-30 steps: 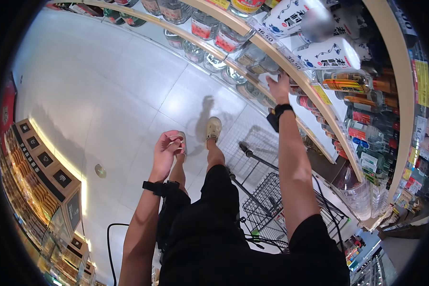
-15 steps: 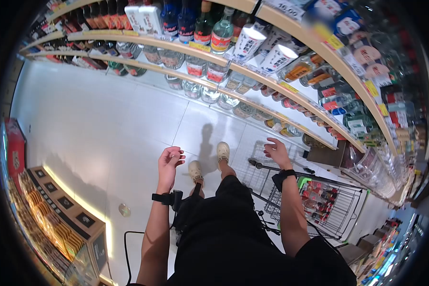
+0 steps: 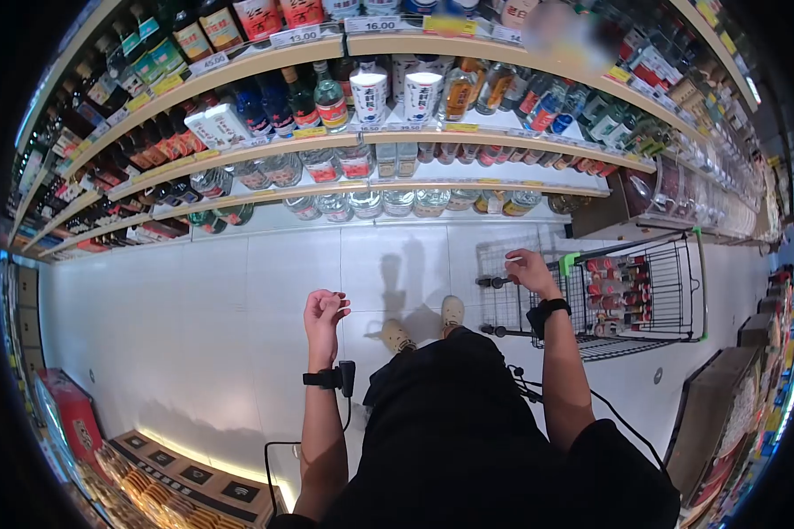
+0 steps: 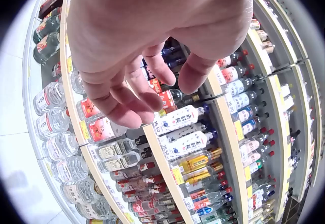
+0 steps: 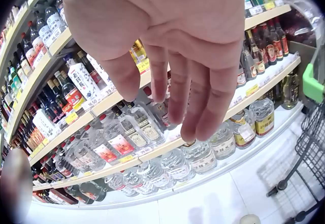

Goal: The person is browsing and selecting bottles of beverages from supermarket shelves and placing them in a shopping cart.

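My left hand [image 3: 324,317] hangs over the floor, its fingers loosely bent; the left wrist view shows nothing in its grasp. Held out to the right, my right hand [image 3: 531,271] overlaps the near end of a wire shopping cart [image 3: 568,262] in the head view. Its fingers [image 5: 200,92] dangle relaxed and empty in the right wrist view. Several red-labelled packs or bottles [image 3: 617,289] lie in the cart. Ahead stand shelves of bottles, among them white bottles with dark lettering [image 3: 368,95] and large clear jugs [image 3: 366,204] on the bottom shelf.
A brown box-like stand [image 3: 610,204] adjoins the shelves on the right, behind the cart. At lower left is a lit display of packaged goods [image 3: 163,480] beside a red box [image 3: 72,410]. Pale tiled floor [image 3: 194,309] lies between the shelves and me.
My right hand has drawn back from the lower shelf to beside the cart. The view has turned, so the shelves now run across the top. The left hand stays loosely bent.
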`<state>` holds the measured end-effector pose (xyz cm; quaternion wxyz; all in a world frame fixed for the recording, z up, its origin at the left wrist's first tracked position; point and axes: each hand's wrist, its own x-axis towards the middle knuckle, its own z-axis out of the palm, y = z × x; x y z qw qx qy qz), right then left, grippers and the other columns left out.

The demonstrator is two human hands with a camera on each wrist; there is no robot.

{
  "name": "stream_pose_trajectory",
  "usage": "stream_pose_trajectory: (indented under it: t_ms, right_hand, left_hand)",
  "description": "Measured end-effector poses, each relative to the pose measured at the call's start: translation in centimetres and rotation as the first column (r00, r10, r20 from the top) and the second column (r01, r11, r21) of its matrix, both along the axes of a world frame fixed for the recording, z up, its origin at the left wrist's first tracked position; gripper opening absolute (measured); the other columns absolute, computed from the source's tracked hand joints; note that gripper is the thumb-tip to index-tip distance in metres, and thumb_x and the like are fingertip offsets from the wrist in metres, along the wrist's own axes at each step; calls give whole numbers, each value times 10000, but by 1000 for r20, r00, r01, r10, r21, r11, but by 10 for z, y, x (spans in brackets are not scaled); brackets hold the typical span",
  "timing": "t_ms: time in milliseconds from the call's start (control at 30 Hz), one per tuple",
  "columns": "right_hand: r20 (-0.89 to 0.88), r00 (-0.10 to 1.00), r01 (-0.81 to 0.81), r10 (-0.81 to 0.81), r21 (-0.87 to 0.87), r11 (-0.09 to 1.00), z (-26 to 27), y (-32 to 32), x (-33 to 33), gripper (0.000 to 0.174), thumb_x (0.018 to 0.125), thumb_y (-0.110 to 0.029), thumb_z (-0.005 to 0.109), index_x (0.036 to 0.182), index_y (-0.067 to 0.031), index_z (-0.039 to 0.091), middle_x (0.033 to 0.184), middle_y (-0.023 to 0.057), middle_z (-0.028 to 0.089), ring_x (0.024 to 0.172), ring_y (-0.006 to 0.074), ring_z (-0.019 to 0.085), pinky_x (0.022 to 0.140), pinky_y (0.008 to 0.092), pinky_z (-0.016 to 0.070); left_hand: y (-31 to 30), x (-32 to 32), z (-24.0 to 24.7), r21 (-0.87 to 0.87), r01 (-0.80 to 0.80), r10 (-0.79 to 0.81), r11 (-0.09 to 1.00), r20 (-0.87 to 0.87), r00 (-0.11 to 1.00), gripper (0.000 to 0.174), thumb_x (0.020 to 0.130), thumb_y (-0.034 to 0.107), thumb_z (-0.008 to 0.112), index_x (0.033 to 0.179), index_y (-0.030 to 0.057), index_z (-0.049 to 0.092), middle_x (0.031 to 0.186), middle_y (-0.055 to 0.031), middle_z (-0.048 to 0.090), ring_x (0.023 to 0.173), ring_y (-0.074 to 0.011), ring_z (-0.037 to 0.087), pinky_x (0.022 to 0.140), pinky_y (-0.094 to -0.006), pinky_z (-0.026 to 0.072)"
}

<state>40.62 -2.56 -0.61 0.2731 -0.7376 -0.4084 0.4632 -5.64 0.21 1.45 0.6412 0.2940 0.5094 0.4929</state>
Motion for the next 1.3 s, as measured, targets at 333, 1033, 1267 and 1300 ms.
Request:
stream_pose_trajectory:
  t_ms: [333,1033,1267,1300]
  right_hand:
    - [26,989,141,-143,57,988,7,-71,56,305,892,-191,664,1132,-5,632,840,107,702,701,153,661,601,296,520]
    - [-21,899,437,-436,24,899,-62,-309,192,295,825,-208,712,1037,-5,686,839,133,703,702,199,679,665,343,541]
    - [-57,850,525,-524,0,851,-72,-368,210,292,835,-187,701,1069,-13,676,883,141,707,733,211,688,705,344,550]
    - [-67,847,528,-528,-6,849,-73,-374,212,294,843,-186,699,1080,-14,672,872,131,703,724,203,682,704,341,544]
  left_hand:
    - [-27,34,-4,-20,63,-63,998,34,997,136,949,140,611,1061,76,569,1037,-99,636,902,-196,621,779,-330,529]
    - [-104,239,41,42,430,-422,902,-135,897,46,937,86,614,964,86,577,953,-47,631,894,-176,641,782,-321,530]
    - [-138,293,49,7,518,-507,855,-195,839,77,954,124,620,999,68,592,955,-57,642,873,-164,642,759,-299,537]
    - [-141,299,49,5,537,-524,843,-212,825,77,953,123,620,1000,69,594,955,-57,642,871,-162,642,760,-298,536]
